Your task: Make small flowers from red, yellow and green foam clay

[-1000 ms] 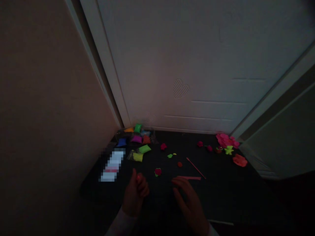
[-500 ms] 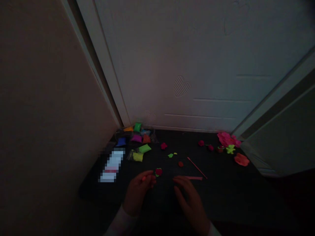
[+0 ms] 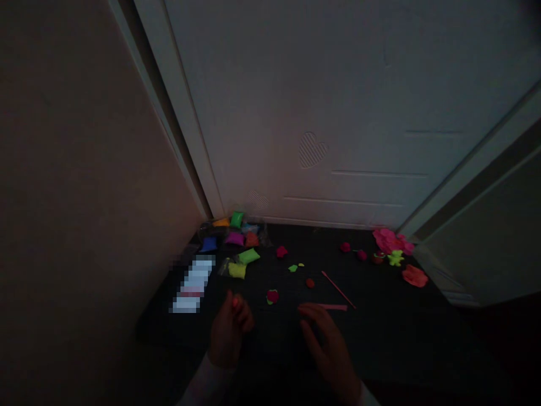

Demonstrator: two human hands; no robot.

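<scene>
My left hand [image 3: 228, 332] is closed above the dark table, pinching a small bright orange-red lump of clay [image 3: 235, 303] between thumb and fingers. My right hand [image 3: 329, 344] rests low over the table with its fingers curved and the thumb apart. Its fingertips lie by the near end of a flat pink tool [image 3: 336, 307]; whether they touch it is hard to see in the dim light. Between the hands and a little farther off sits a red round clay piece with a green edge [image 3: 273, 296]. A small orange-brown clay disc [image 3: 310, 283] lies farther back.
A thin pink stick [image 3: 338, 289] lies right of centre. Bags of coloured clay [image 3: 234, 239] are piled at the back left, near a blurred white strip [image 3: 193, 285]. Pink clay [image 3: 391, 241], a yellow bear shape [image 3: 396, 257] and an orange piece [image 3: 415, 276] lie at right.
My left hand has drawn left, away from the red and green piece, and its fingers have curled in around the orange-red clay. My right hand has hardly moved.
</scene>
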